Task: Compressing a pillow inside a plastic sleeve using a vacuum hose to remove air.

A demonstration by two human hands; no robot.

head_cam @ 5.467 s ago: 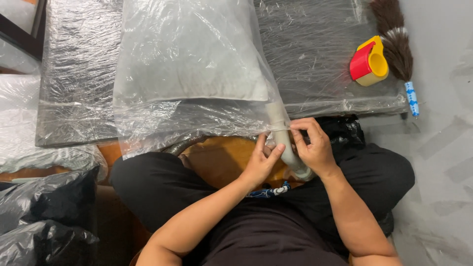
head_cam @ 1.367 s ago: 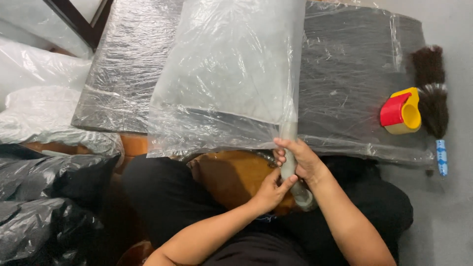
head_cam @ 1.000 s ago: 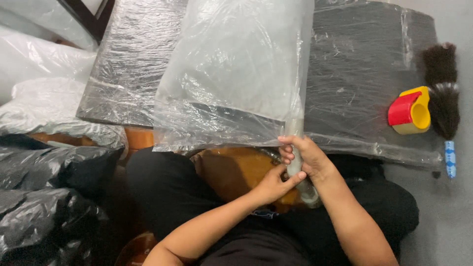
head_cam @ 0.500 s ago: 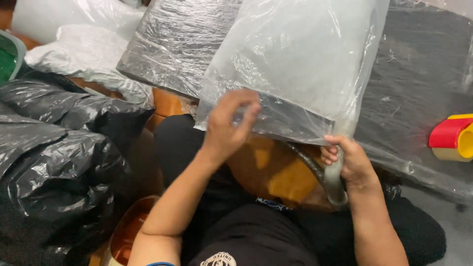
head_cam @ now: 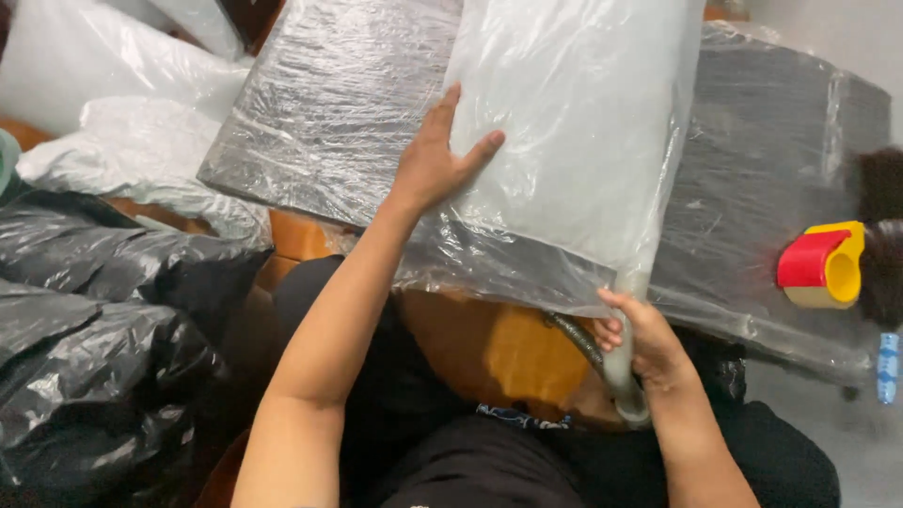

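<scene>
A white pillow in a clear plastic bag (head_cam: 574,122) lies across a dark grey slab wrapped in clear film (head_cam: 329,103). My left hand (head_cam: 435,158) presses flat on the bag's left edge, fingers spread. My right hand (head_cam: 644,343) grips a pale grey hose nozzle (head_cam: 621,376) that enters the bag's twisted lower right corner. A dark ribbed hose (head_cam: 576,337) curves away from the nozzle over my lap.
Black plastic bags (head_cam: 103,320) are heaped at the left, white plastic-wrapped bundles (head_cam: 113,103) lie beyond them. A red and yellow tape dispenser (head_cam: 823,265) and a dark brush (head_cam: 879,235) rest on the slab at the right. An orange-brown seat (head_cam: 489,353) shows beneath.
My left hand left the nozzle and moved up onto the bag. My right hand kept hold of the nozzle. The view swung left, showing more of the black bags.
</scene>
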